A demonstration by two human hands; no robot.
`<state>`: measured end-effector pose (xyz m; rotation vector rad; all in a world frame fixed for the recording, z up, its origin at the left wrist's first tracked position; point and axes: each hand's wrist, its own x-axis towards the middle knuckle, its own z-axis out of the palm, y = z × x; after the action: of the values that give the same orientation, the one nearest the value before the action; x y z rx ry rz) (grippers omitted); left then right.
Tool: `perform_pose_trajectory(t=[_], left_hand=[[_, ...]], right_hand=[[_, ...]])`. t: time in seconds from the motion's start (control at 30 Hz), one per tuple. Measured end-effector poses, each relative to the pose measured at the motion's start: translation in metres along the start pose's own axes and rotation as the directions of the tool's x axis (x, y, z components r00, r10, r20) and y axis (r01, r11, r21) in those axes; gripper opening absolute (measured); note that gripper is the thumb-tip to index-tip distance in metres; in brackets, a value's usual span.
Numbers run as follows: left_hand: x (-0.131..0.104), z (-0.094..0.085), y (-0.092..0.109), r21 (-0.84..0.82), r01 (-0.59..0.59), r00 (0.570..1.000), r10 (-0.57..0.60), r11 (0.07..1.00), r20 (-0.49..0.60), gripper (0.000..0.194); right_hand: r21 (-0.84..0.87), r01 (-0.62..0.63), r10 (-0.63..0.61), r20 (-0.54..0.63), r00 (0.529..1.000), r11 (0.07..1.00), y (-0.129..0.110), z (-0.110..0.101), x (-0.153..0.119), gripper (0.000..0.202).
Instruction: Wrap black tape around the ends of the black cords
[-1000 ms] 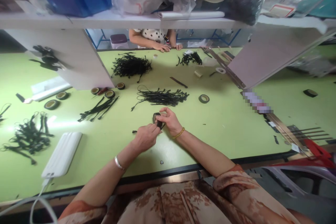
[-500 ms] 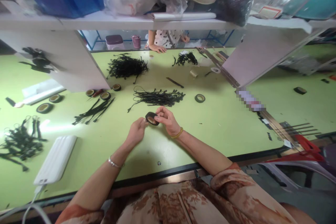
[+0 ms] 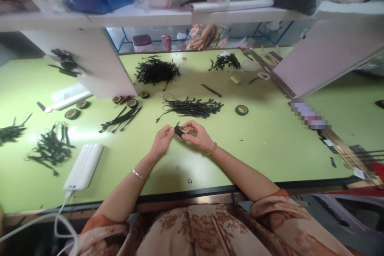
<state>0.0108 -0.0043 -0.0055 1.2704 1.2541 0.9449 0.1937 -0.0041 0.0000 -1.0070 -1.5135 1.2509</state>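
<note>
Above the near middle of the table, my right hand (image 3: 196, 136) is closed on a roll of black tape (image 3: 180, 132), which is turned nearly edge-on. My left hand (image 3: 163, 141) is pinched against the roll's left side. A thin black cable (image 3: 177, 124) pokes up in a small loop at its fingertips; the rest is hidden by the fingers. Just beyond both hands lies a bundle of thin black cables (image 3: 192, 107). Another black tape roll (image 3: 241, 109) rests flat to the right of that bundle.
A larger pile of black cables (image 3: 157, 71) lies farther back. Several tape rolls, including one roll (image 3: 132, 103), sit at left. A white power bank (image 3: 84, 167) with a cord lies near the left front. Overhead runs a loaded shelf (image 3: 162, 19). Across the table is a person (image 3: 207, 37).
The tape roll has turned from showing its hollow core to nearly edge-on, and a cable loop now shows beside it. The view has swung left. A differently dressed person appears across the table.
</note>
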Motion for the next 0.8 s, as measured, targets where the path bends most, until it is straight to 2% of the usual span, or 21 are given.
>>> perform_pose_trajectory(t=[0.07,0.17,0.33,0.47,0.53,0.63,0.7,0.8], left_hand=[[-0.001,-0.001,-0.002,0.171,-0.098,0.995,0.102,0.980,-0.018,0.031],[-0.004,-0.001,-0.001,0.351,-0.176,0.982,0.187,0.920,0.003,0.027],[-0.005,0.002,0.000,0.450,-0.219,0.965,0.259,0.866,-0.030,0.025],[-0.007,0.003,0.001,0.487,-0.229,0.966,0.260,0.843,0.004,0.027],[-0.008,0.001,0.003,0.465,-0.268,0.961,0.271,0.844,0.063,0.028],[-0.009,-0.003,0.009,0.389,-0.311,0.950,0.270,0.867,0.157,0.030],[-0.008,-0.006,0.011,0.331,-0.311,0.944,0.249,0.891,0.218,0.031],[-0.006,-0.010,0.012,0.257,-0.277,0.935,0.198,0.926,0.295,0.036]], right_hand=[[-0.021,-0.007,0.007,0.002,1.000,1.000,0.001,0.001,0.000,0.031],[-0.065,-0.046,0.046,-0.002,0.999,0.997,0.000,0.003,-0.001,0.033],[-0.064,-0.185,0.184,-0.028,0.983,0.981,-0.002,0.007,-0.002,0.052],[-0.026,-0.221,0.222,0.091,0.971,0.975,-0.001,0.010,-0.002,0.057],[-0.025,-0.175,0.177,0.121,0.977,0.984,0.000,0.010,-0.002,0.053],[-0.062,-0.022,0.027,0.084,0.996,0.998,0.003,0.008,-0.003,0.050],[-0.087,0.069,-0.063,0.071,0.996,0.994,0.005,0.007,-0.003,0.046],[-0.140,0.119,-0.108,0.083,0.991,0.983,0.007,0.007,-0.004,0.043]])
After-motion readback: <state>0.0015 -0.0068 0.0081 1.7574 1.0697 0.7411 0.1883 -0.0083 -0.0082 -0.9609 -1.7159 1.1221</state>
